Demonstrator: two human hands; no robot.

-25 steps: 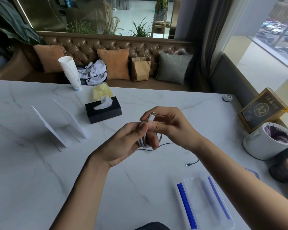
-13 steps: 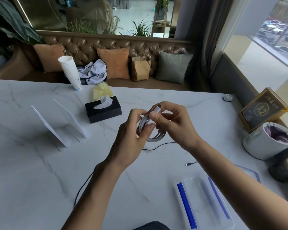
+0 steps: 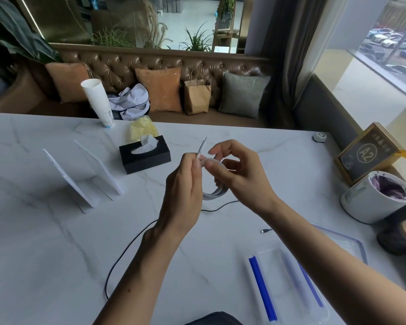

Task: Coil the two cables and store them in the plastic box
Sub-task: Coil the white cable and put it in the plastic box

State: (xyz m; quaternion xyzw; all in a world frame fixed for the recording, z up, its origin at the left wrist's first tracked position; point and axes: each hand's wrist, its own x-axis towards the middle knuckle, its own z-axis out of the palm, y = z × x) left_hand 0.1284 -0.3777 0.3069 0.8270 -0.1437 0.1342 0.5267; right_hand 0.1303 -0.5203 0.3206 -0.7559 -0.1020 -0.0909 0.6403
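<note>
Head view: white cable held as a coil in both hands

A white cable (image 3: 215, 194) is wound into several neat, flat-looking loops and held above the marble table (image 3: 33, 231), just right of the black tissue box (image 3: 145, 156) and nearer the person. The left hand (image 3: 183, 191) pinches the cable's free end just below its slim white plug, which sticks up and tilts away from the person. The right hand (image 3: 239, 174) grips the coil, with its thumb on the top of the loops and its fingers curled round them; only the lower arc of the coil shows between the two hands.

A thin black cable (image 3: 131, 240) lies loose and uncoiled on the table, nearer the person than the tissue box. It runs beneath the hands, and its small dark plug lies beside the right forearm. The clear plastic box (image 3: 288, 285), with two blue strips along its length, sits well apart from the tissue box at the near right. A second clear piece with a thin blue edge lies partly behind the right forearm; I cannot tell which of the two is the lid.

Far to the right of the tissue box, a wood-framed sign (image 3: 366, 153) reads "A2" inside a circle. Its smaller characters are too blurred to read.
</note>
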